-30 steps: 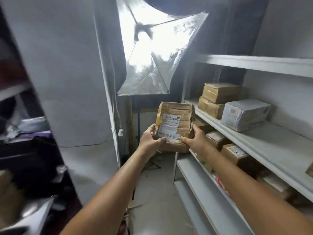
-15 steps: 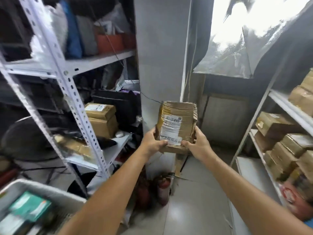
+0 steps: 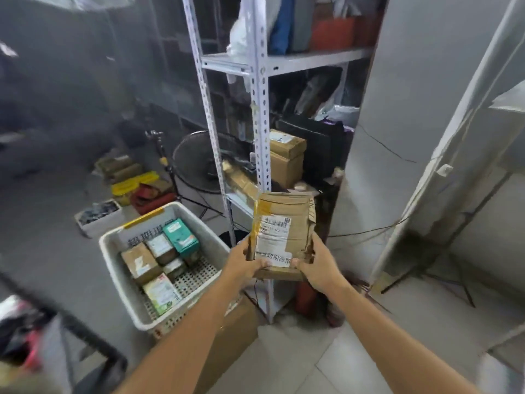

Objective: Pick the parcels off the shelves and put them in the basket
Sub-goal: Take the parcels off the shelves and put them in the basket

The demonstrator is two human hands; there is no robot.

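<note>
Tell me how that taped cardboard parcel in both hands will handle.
The parcel looks fairly stiff but crushable: its cardboard is creased and torn. Probably light, since the left hand and right hand pinch only its lower corners.

Both bare forearms stretched forward, left hand (image 3: pixel 245 264) and right hand (image 3: pixel 318 265) gripping the parcel's (image 3: pixel 284 228) lower corners

Creased matt cardboard parcel (image 3: pixel 284 231), perforated white plastic basket (image 3: pixel 122 285), painted perforated metal shelf upright (image 3: pixel 261 109)
</note>
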